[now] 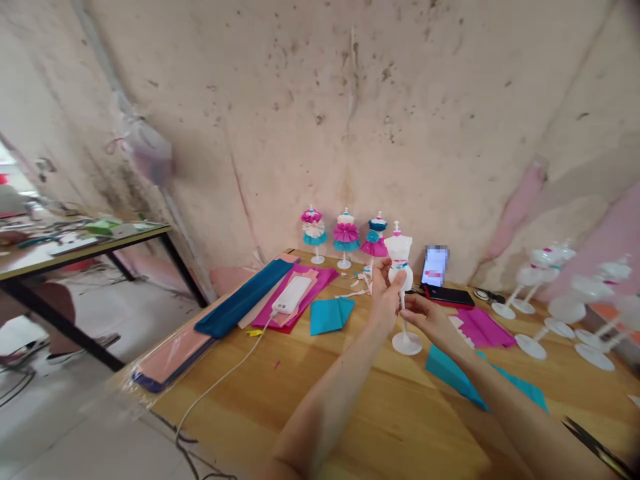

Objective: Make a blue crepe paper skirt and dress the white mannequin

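Observation:
A small white dress-form mannequin [399, 248] stands upright on its round base, with pink at the neck and a pink-and-blue band at the waist. My left hand [386, 293] is closed around its hips from the left side. Lower down, the fingers of my right hand [423, 315] close on its thin white stem from the right. Blue crepe paper [453, 373] lies under my right forearm, with magenta crepe paper [485, 328] just beyond it. A folded blue piece [331, 315] rests left of my left hand.
Several mannequins in paper dresses [346, 233] stand against the wall; bare ones [570, 307] stand at right. A phone [435, 267] leans upright behind. A white power bank [293, 293] with a cable lies on paper sheets. Scissors [597, 447] lie at the right front.

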### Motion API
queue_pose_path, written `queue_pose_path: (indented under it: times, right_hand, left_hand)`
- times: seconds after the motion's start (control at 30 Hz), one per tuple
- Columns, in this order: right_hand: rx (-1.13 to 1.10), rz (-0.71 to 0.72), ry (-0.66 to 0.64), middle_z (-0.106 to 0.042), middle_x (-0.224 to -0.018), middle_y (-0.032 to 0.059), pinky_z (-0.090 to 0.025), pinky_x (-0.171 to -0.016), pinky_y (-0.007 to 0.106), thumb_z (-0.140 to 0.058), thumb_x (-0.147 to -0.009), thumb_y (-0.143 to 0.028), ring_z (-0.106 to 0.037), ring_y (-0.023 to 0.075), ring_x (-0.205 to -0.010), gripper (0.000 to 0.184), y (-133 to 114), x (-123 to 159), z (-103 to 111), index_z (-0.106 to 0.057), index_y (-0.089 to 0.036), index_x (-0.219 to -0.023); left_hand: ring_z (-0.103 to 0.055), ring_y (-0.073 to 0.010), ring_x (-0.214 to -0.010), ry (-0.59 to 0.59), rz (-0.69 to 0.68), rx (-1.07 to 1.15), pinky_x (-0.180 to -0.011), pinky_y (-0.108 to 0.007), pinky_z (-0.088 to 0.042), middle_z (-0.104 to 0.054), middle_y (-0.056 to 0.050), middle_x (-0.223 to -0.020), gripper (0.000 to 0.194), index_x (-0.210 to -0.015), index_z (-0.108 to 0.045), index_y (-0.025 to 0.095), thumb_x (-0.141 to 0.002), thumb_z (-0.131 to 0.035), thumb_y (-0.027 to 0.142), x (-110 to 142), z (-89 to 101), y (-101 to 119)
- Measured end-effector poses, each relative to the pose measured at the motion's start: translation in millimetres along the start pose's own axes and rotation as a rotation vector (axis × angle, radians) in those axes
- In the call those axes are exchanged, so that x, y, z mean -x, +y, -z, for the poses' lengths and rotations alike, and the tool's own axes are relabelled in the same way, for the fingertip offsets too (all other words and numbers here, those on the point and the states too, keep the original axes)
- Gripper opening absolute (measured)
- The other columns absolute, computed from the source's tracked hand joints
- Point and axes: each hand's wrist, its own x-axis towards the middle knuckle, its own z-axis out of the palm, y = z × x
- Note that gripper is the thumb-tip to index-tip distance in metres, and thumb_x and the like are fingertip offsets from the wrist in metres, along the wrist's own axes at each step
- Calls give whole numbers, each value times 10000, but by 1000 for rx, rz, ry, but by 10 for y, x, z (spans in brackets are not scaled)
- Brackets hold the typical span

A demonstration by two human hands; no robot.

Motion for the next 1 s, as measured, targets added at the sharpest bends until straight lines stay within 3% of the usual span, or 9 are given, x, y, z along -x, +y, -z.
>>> queue_pose_path:
  times: [0.1, 0.23, 0.33, 0.53, 0.67, 0.77, 0.83, 0.9, 1.0]
  right_hand:
    - [212, 2, 98, -656, -787, 18, -465, -685, 310, -550, -869, -519, -597, 178, -731, 321, 5, 381, 177, -650, -215, -836]
    - [246, -46, 156, -657, -757, 27, -421, -641, 296, -554, -877, -484, -573, 172, -687, 304, 175, 617, 253, -666, -202, -862]
    - [227, -83, 146, -672, -786, 32, -414, -668, 305, -569, -872, -466, -580, 180, -707, 287, 351, 649, 173, -679, -204, -911]
    - [256, -81, 102, -673, -783, 45, -416, -656, 299, -477, -922, -463, -582, 179, -691, 329, 539, 601, -194, -656, -189, -888]
    - [286, -59, 10, -711, -915, 42, -467, -707, 292, -507, -909, -489, -636, 177, -771, 344, 579, 698, -123, -639, -211, -1061]
    - [354, -49, -25, -673, -1161, 109, -462, -889, 390, -489, -904, -539, -629, 248, -1010, 460, 644, 977, 135, -602, -208, -1203]
    - [441, -61, -40, -573, -1332, 165, -342, -1038, 523, -509, -862, -607, -495, 346, -1241, 592, 716, 1261, 293, -578, -194, -1281]
    - [691, -96, -119, -463, -1459, 125, -268, -1084, 576, -411, -866, -684, -374, 366, -1354, 687, 786, 1579, 372, -499, -243, -1385]
    - [828, -104, -208, -382, -1520, 82, -257, -1103, 568, -333, -882, -700, -289, 353, -1411, 737, 815, 1977, 323, -365, -275, -1482]
  left_hand:
    - [-560, -216, -1181, -158, -50, 27, -996, -369, -461, -541, -111, -1294, 509, -1297, -361, 227, -879, -588, 409, 217, -206, -99]
    - [-581, -261, -1143, -425, -72, -211, -960, -400, -486, -600, -98, -1193, 549, -1186, -506, 214, -732, -754, 399, 333, -269, -141]
    - [-588, -268, -1131, -452, -64, -347, -942, -413, -493, -621, -91, -1154, 511, -1155, -546, 220, -723, -757, 393, 320, -215, -188]
    - [-610, -230, -1076, -395, -14, -385, -937, -393, -484, -642, -97, -1098, 533, -1168, -520, 183, -744, -723, 434, 317, 22, -308]
    - [-610, -210, -1088, -350, 54, -343, -961, -377, -471, -638, -98, -1102, 525, -1184, -497, 174, -778, -690, 445, 353, 126, -360]
    - [-623, -205, -1078, -382, 102, -316, -973, -383, -471, -627, -106, -1149, 550, -1207, -472, 178, -769, -710, 411, 404, 167, -444]
    - [-638, -210, -1058, -432, 145, -293, -958, -395, -484, -619, -117, -1179, 551, -1216, -468, 181, -767, -719, 379, 446, 214, -538]
    - [-645, -221, -1050, -485, 200, -300, -928, -403, -502, -611, -133, -1200, 526, -1210, -488, 176, -773, -718, 356, 493, 290, -655]
    - [-648, -237, -1045, -546, 284, -351, -906, -417, -513, -622, -152, -1178, 502, -1193, -523, 160, -769, -724, 339, 570, 434, -841]
